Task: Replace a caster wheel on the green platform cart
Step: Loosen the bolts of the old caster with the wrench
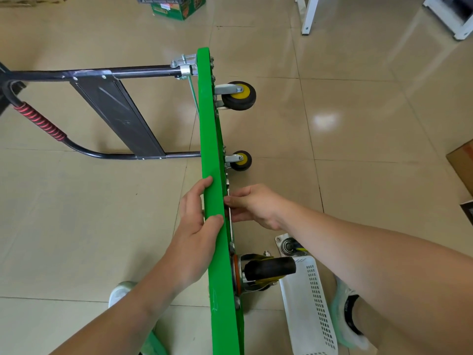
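— What has the left hand (pixel 197 226) got?
— Its fingers and thumb curl over the top edge of the green platform cart (pixel 207 124), which stands on its side on the floor.
— And the right hand (pixel 253 206)?
— Its bunched fingertips pinch a thin metal bar (pixel 230 221) at the underside, just beyond the near caster wheel (pixel 268 269).

cart deck (pixel 212 155) on edge, mid-floor | handle (pixel 76 73) out to its left | mounted casters (pixel 238 95) on its right | basket (pixel 309 303) on floor, near right | loose caster (pixel 286 243) behind basket
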Available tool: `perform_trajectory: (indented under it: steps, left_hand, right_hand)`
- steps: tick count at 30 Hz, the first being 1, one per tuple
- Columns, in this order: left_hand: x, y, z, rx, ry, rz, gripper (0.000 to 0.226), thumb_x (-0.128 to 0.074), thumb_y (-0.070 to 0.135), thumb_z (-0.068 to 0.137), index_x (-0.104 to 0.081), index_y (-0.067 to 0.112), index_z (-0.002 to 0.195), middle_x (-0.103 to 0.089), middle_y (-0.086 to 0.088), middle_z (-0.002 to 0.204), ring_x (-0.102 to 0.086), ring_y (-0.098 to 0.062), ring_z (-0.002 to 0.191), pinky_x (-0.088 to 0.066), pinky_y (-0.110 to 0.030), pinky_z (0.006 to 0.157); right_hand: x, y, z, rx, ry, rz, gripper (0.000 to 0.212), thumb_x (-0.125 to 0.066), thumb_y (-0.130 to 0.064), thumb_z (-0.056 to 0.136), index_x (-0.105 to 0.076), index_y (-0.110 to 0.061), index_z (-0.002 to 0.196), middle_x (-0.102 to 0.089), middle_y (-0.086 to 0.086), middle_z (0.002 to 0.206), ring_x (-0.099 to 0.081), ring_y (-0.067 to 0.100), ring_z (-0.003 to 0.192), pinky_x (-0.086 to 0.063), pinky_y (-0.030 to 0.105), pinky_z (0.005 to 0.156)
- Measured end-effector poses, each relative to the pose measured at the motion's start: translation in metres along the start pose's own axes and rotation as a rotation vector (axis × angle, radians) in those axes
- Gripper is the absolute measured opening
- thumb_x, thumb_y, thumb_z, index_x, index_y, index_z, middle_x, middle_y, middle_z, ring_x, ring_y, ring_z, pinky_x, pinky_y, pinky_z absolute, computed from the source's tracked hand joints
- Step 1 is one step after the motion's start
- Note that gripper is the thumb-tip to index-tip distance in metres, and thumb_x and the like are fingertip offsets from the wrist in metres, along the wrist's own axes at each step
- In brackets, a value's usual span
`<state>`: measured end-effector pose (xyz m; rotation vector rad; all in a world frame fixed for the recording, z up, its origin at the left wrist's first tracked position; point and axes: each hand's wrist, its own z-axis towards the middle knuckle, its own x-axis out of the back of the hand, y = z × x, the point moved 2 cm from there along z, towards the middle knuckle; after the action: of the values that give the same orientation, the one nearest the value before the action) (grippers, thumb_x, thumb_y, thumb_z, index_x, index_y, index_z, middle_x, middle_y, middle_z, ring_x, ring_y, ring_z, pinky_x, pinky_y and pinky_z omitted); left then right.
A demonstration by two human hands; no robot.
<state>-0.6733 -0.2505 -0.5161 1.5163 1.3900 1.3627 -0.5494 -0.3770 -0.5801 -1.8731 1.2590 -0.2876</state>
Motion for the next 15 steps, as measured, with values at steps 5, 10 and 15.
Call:
perform_trajectory:
  steps: [5, 10, 15]
  left_hand:
    - [-0.007, 0.003, 0.000, -0.045, 0.030, 0.004, 0.054, -0.051, 0.045, 0.091, -0.026, 0.073, 0.129, -0.033, 0.027, 0.143, -0.047, 0.001, 0.133, -0.041, -0.036, 0.117]
    - [-0.012, -0.002, 0.001, -0.058, 0.053, 0.023, 0.055, -0.052, 0.023, 0.107, -0.024, 0.050, 0.145, -0.039, 0.008, 0.149, -0.059, 0.013, 0.106, -0.049, -0.008, 0.084]
    - [-0.011, -0.004, 0.004, -0.041, 0.045, 0.000, 0.054, -0.051, 0.044, 0.096, -0.025, 0.058, 0.142, -0.046, 0.003, 0.151, -0.065, -0.011, 0.116, -0.058, -0.035, 0.097]
  right_hand:
    - [0.004, 0.005, 0.006, 0.009, 0.020, -0.010, 0.041, -0.071, -0.008, 0.090, -0.059, 0.011, 0.125, -0.068, 0.028, 0.118, -0.071, 0.034, 0.096, -0.062, 0.039, 0.082]
    - [0.000, 0.014, 0.008, 0.057, 0.111, -0.094, 0.030, -0.068, -0.010, 0.094, -0.065, 0.006, 0.119, -0.072, 0.023, 0.111, -0.071, 0.030, 0.090, -0.060, 0.043, 0.087]
    - [-0.007, 0.009, 0.006, 0.108, 0.151, -0.195, 0.019, -0.066, -0.010, 0.094, -0.072, -0.001, 0.109, -0.076, 0.016, 0.102, -0.072, 0.036, 0.097, -0.059, 0.048, 0.089]
